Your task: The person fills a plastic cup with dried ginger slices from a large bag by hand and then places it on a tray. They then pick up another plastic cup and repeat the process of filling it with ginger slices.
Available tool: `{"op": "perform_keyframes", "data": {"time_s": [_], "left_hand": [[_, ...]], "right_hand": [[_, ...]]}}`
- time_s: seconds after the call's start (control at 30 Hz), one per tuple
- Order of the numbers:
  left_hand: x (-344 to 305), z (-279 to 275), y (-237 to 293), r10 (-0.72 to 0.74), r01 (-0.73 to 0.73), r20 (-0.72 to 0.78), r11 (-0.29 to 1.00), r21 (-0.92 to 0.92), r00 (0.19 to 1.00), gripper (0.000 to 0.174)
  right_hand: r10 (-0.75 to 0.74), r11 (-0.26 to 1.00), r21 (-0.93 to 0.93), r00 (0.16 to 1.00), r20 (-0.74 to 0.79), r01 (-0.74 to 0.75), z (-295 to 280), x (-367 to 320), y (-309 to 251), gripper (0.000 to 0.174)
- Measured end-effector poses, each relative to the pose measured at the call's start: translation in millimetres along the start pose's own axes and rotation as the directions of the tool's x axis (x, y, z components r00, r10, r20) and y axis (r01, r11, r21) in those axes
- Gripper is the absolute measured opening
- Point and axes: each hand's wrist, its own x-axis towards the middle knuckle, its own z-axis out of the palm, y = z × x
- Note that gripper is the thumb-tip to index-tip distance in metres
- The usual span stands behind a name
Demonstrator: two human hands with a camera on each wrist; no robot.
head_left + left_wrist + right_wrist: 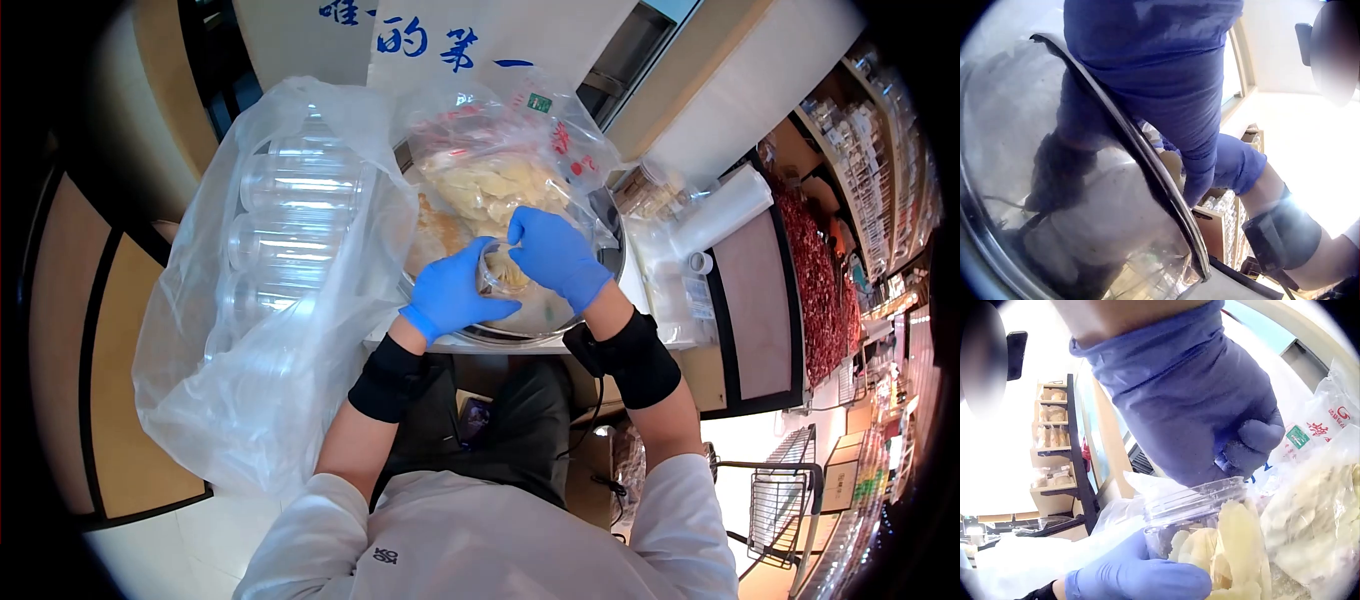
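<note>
My blue-gloved left hand [458, 293] [1160, 75] [1138, 578] grips a clear plastic jar [490, 262] [1194, 503] from its side. Pale yellow flat slices [1238, 534] stand inside it, some against the wall. Over the jar's mouth is my gloved right hand [558, 257] [1235, 165] [1194, 406], its fingers curled close to the rim; nothing clearly shows in them. Both hands are above a wide metal tray [545, 335] [1116, 115]. Behind them lies a clear bag of more pale slices [490, 185] [1310, 519].
A large translucent bag of stacked clear jars [300, 195] fills the left side. On the right are a plastic roll [725, 208] and clear packaging [675, 300]. A white panel with blue writing [430, 45] stands behind. Shelves [1054, 437] and a wire cart [780, 500] are farther off.
</note>
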Motion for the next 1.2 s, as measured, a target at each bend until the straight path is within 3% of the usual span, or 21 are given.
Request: {"op": "perform_keyframes", "data": {"time_s": [0.1,0.17,0.23,0.27,0.3,0.33,0.37,0.4,0.47,0.53,0.57,0.6,0.67,0.9,1.0,1.1,1.2], "left_hand": [[-0.3,0.8,-2.3,-0.046,0.046,0.009,0.999,0.010,0.999,0.081],[-0.8,6.2,-10.1,0.005,-0.023,-0.131,0.990,-0.136,0.991,0.080],[2.5,8.2,-15.9,0.056,-0.084,-0.173,0.983,-0.162,0.983,0.078],[3.3,8.0,-16.7,0.102,-0.144,-0.215,0.971,-0.190,0.971,0.076],[3.6,5.2,-16.1,0.106,-0.146,-0.212,0.972,-0.184,0.971,0.076],[3.6,1.5,-14.9,0.155,-0.172,-0.207,0.983,-0.066,0.966,0.071],[4.2,-2.1,-12.2,0.205,-0.199,-0.193,0.979,0.053,0.959,0.067],[5.6,-6.4,-7.4,0.215,-0.207,-0.180,0.976,0.061,0.960,0.067],[4.9,-12.6,6.3,0.106,-0.082,-0.109,0.975,0.206,0.988,0.060],[9.8,-17.7,25.2,0.041,-0.022,-0.090,0.978,0.207,0.995,0.059],[12.3,-17.7,31.1,-0.027,0.046,-0.096,0.978,0.203,0.995,0.058],[12.8,-15.0,32.4,-0.020,0.036,-0.072,0.974,0.222,0.997,0.058],[15.6,-8.2,31.6,0.029,0.016,-0.146,0.955,0.295,0.989,0.059],[28.9,-14.4,11.9,0.059,-0.050,-0.029,0.964,0.262,0.998,0.040],[31.9,-21.4,13.1,0.013,-0.028,0.061,0.970,0.241,0.998,0.042],[35.3,-25.1,10.5,-0.026,-0.003,0.110,0.967,0.254,0.994,0.045],[35.0,-28.4,12.5,-0.036,-0.003,0.129,0.957,0.291,0.991,0.049]], "right_hand": [[-0.027,0.993,0.115,0.999,0.034,0.023,-8.1,6.1,3.2,0.018],[-0.062,0.980,0.194,0.997,0.035,0.054,-13.7,5.8,9.3,0.021],[0.086,0.807,0.589,0.995,-0.052,-0.039,-12.9,2.4,26.0,0.015],[0.085,0.805,0.592,0.995,-0.055,-0.036,-13.6,-1.0,37.2,0.015],[0.173,0.861,0.484,0.985,0.019,-0.160,-14.0,-5.2,50.6,0.015],[0.271,0.889,0.362,0.959,0.079,-0.281,-11.0,-9.3,62.6,0.015],[0.277,0.885,0.370,0.958,0.072,-0.284,-3.0,-13.5,73.6,0.015],[0.275,0.899,0.323,0.956,0.107,-0.295,7.7,-17.9,85.7,0.016],[0.293,0.900,0.293,0.946,0.139,-0.322,33.1,-24.2,107.3,0.018],[0.032,0.999,0.043,0.995,-0.091,-0.028,63.7,-17.4,124.5,0.022],[-0.035,0.997,0.062,0.959,-0.283,0.055,87.6,-14.7,138.0,0.028],[-0.013,0.996,0.082,0.954,-0.299,0.039,84.8,-13.1,126.7,0.028],[0.127,0.992,0.038,0.980,-0.154,-0.123,74.3,-6.6,106.4,0.032],[0.263,0.957,0.160,0.955,-0.139,-0.241,82.0,-2.4,105.3,0.035],[0.301,0.950,0.110,0.951,-0.074,-0.292,77.8,-3.4,107.6,0.036],[0.327,0.944,0.093,0.928,-0.180,-0.315,80.5,-5.1,109.9,0.034],[0.379,0.925,0.048,0.920,-0.102,-0.376,83.8,-1.7,113.0,0.032]]}}
